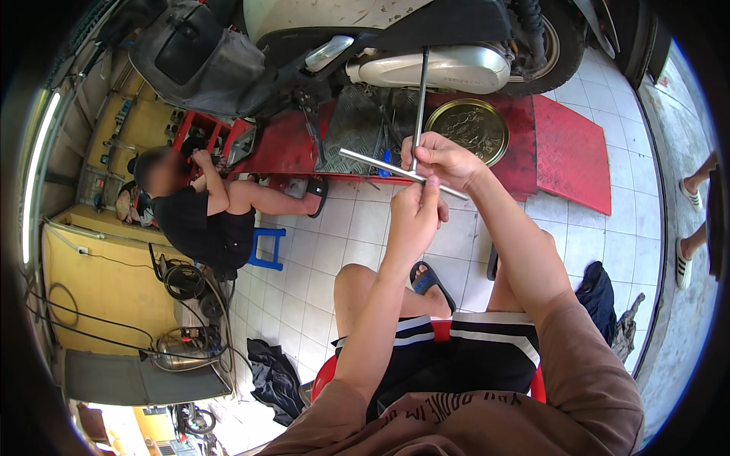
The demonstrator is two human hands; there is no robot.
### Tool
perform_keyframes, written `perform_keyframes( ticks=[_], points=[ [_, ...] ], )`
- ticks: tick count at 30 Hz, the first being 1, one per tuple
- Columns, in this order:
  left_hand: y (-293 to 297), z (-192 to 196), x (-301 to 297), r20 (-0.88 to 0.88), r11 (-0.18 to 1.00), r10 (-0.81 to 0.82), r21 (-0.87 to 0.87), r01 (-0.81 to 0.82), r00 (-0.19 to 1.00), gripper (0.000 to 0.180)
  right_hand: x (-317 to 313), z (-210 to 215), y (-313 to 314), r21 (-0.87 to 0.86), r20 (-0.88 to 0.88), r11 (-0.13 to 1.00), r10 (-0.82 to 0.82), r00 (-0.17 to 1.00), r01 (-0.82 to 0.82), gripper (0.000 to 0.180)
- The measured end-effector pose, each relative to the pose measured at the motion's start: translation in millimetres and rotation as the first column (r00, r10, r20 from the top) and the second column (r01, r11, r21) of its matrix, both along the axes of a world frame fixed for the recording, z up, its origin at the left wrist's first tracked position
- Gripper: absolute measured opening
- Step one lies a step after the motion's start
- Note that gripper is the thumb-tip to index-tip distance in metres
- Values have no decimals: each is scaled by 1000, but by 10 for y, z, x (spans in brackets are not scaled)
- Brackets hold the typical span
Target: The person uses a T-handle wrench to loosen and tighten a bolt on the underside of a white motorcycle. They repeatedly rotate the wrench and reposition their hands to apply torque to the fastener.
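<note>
Left hand and right hand grip a T-shaped metal tool (scooter beyond)

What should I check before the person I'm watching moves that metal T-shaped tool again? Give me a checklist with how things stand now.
1. T-shaped tool in hand: ok. The left hand and right hand both hold it near where its bars meet.
2. Tool's far end seated on something: cannot tell. It overlaps the silver engine cover in this view, but contact is unclear.
3. Co-worker clear of the tool: ok, seated off to the left.
4. Round gold tray resting on the red platform: ok.
5. Floor free of cloth: not ok. A dark cloth lies on the tiles at right.
</note>
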State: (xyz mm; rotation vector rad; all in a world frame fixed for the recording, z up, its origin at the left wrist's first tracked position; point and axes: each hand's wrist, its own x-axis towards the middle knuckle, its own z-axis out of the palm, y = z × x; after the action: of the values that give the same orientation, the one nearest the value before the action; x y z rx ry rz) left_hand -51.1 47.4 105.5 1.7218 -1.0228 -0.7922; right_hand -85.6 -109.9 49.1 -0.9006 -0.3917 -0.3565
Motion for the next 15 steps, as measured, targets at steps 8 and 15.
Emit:
perform_keyframes(
  ticks=[8,15],
  points=[
    [202,401,-147,97,962,-15,-268,41,995,72,-30,32,3,132,-43,990,-41,998,47,37],
    [210,-14,-188,-56,998,-66,12,67,996,70,39,26,59,198,-83,976,-72,994,87,34]
  ],
)
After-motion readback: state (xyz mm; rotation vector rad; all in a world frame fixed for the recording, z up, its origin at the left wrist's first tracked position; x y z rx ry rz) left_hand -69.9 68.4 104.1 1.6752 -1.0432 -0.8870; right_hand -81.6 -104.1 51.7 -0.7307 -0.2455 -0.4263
